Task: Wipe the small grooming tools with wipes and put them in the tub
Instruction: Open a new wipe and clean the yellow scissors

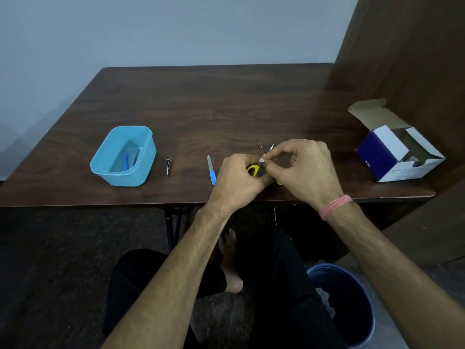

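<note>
**Near the bench's front edge, both hands work on small scissors**

Near the front edge of the bench (226, 102), the left hand (235, 182) grips the yellow-handled scissors (254, 170), fingers curled round the handle. The right hand (305, 170) pinches a small white wipe (261, 161) against the open blades. Toward the left edge stands the blue tub (123, 156), with a nail clipper (168, 164) and blue-handled file (211, 170) lying between. A wipe box (397, 153) sits at the right edge.
</note>
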